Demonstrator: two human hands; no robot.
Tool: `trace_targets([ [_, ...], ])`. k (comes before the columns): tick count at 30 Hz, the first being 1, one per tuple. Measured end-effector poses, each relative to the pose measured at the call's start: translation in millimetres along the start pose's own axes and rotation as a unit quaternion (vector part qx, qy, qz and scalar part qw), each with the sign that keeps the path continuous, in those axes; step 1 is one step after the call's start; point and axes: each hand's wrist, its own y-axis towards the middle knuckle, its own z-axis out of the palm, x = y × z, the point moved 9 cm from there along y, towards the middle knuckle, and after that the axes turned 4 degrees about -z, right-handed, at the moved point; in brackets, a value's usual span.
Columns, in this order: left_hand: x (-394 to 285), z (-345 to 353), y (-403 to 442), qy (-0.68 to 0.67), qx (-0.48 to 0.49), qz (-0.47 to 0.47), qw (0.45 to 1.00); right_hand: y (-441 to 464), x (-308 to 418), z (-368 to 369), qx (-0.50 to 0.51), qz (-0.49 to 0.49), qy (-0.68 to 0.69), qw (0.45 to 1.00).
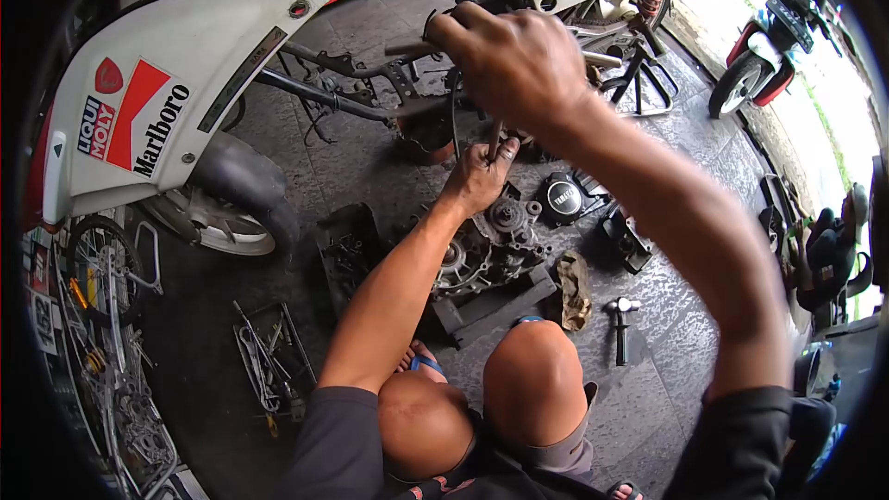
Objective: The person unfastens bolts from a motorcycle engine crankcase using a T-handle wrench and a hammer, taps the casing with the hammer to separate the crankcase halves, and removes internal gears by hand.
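My right hand (514,60) is raised, its fingers closed on the crossbar of what looks like a T-handle wrench (409,49). Lower down, my left hand (480,176) is wrapped round the upright shaft of that tool, thumb towards the top. Just below the left hand lies an opened engine case (505,218) with gears and bolt holes showing, propped on a dark block (495,301). The tool's lower end is hidden behind the left hand, so I cannot tell what it touches.
Right of the engine lie a Yamaha cover (563,197), a crumpled brown piece (574,292) and a hammer (621,329). A tool tray (273,361) sits at left. The motorcycle's frame (343,106) and white fairing (185,83) stand ahead. A scooter (764,51) is parked beyond.
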Motion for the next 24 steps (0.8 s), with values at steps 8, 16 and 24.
trace_targets([
  [8,43.0,6.2,-0.6,0.076,-0.109,0.078,0.988,-44.6,-25.5,52.7,-0.244,0.243,0.835,0.429],
  [16,-7.2,1.1,-13.1,0.054,-0.013,-0.012,0.998,-24.5,-62.9,55.0,0.283,0.341,0.500,0.744],
  [24,3.8,-14.0,-3.4,0.122,-0.062,0.111,0.984,-42.3,-21.4,32.7,-0.303,0.223,0.632,0.677],
])
